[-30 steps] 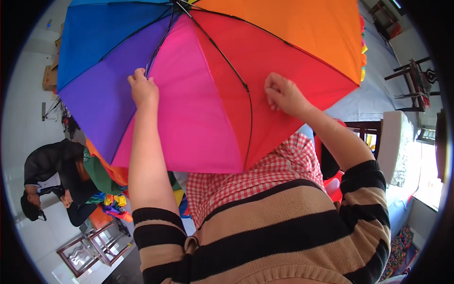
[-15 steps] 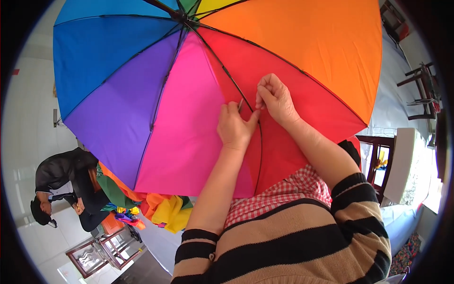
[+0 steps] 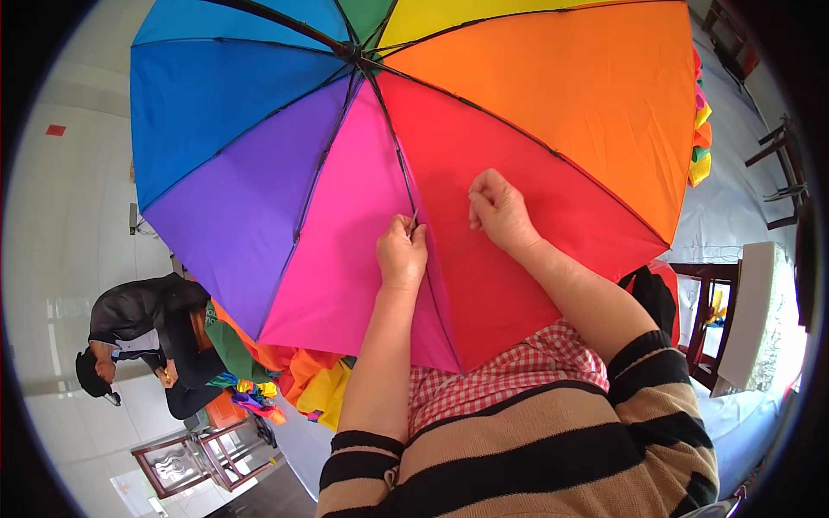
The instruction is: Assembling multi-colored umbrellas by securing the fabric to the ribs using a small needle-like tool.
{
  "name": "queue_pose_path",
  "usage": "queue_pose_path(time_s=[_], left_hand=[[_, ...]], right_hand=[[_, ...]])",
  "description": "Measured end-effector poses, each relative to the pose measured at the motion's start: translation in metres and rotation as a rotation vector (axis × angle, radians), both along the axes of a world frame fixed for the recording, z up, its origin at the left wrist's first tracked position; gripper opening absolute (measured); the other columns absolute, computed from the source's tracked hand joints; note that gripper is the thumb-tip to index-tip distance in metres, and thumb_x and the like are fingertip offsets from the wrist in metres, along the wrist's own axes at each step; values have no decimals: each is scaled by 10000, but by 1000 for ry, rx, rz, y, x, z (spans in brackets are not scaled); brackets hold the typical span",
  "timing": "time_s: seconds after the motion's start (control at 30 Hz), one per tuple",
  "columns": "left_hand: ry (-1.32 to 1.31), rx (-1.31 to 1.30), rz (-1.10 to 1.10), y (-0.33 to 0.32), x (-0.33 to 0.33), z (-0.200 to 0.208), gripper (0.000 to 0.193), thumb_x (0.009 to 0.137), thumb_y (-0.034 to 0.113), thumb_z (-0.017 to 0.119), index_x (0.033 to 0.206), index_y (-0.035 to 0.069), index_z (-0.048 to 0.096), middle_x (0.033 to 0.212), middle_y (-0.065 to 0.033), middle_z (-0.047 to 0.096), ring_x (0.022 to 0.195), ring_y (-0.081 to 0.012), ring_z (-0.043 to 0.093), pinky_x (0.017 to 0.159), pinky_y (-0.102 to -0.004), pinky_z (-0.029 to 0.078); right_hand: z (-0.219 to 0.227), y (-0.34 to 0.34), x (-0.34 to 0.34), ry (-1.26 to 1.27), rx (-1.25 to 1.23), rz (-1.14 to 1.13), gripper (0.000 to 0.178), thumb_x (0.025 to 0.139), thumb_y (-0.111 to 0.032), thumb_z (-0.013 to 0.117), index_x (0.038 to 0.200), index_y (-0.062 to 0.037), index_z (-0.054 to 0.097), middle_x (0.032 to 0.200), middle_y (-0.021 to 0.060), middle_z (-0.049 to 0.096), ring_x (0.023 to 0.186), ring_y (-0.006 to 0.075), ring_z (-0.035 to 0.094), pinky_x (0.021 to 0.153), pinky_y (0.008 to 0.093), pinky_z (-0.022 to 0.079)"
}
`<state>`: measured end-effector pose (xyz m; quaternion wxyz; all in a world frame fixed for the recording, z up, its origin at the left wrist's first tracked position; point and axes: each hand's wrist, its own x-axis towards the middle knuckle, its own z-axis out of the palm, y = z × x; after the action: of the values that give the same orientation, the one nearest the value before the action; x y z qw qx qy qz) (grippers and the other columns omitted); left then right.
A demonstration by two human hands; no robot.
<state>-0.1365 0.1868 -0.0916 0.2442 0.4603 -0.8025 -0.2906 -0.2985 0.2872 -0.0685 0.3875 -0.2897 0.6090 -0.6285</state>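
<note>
An opened rainbow umbrella (image 3: 561,104) spreads before me, its inner side with black ribs and hub facing me. At the black rib (image 3: 401,164) between the pink and red panels, my left hand (image 3: 402,257) is closed. A slim metallic object (image 3: 414,219) pokes out above its fingertips; its kind is hard to make out. My right hand (image 3: 503,214) is closed in a pinch in front of the red panel, off to the right of that rib. Whatever its fingers hold, if anything, is too small to see.
A red-and-white checked cloth (image 3: 509,371) covers my lap. Bright folded fabric (image 3: 324,393) lies at the lower left, near a seated person in black (image 3: 151,324). On the right stand a dark wooden frame (image 3: 706,332) and a white block (image 3: 749,319).
The umbrella has shifted slightly in view, and the rib lies farther left. My left hand has moved down and left along it; my right hand sits lower and farther from the left.
</note>
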Motion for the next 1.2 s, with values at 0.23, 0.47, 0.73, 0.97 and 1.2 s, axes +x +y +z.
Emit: queue_pose_path(time_s=[0.23,0.47,0.73,0.97,1.2], left_hand=[[-302,-132,0,-8,11,-8,174,826,147,668,789,12,566,661,-180,615,633,-364,621,601,-431,491],[-157,186,31,-1,8,-13,182,842,165,662,804,3,588,639,-154,597,616,-289,607,576,-408,476],[209,95,157,-52,-30,17,206,847,169,697,827,-11,599,620,-112,603,568,-157,575,570,-322,477],[320,330,72,-68,-51,31,106,829,52,698,845,3,605,667,-35,616,585,-92,558,543,-258,459],[445,387,45,-67,-51,25,74,836,14,680,852,17,608,694,-12,616,589,-61,539,528,-221,435]], right_hand=[[25,-43,-23,469,-46,168,68,913,-37,528,865,-28,481,670,39,564,568,110,593,482,269,476],[-25,-52,-9,148,-49,171,76,903,-29,548,863,-15,484,652,61,576,590,111,581,539,255,494],[-20,-52,-5,481,115,158,53,851,0,585,862,-14,535,686,84,567,583,146,555,557,290,482],[-13,-69,-21,833,-51,9,56,816,-18,602,857,-31,567,755,113,577,631,274,588,555,373,481],[6,-117,-33,1102,-2,-59,88,793,-42,630,811,-30,544,773,135,566,675,348,597,563,421,492]])
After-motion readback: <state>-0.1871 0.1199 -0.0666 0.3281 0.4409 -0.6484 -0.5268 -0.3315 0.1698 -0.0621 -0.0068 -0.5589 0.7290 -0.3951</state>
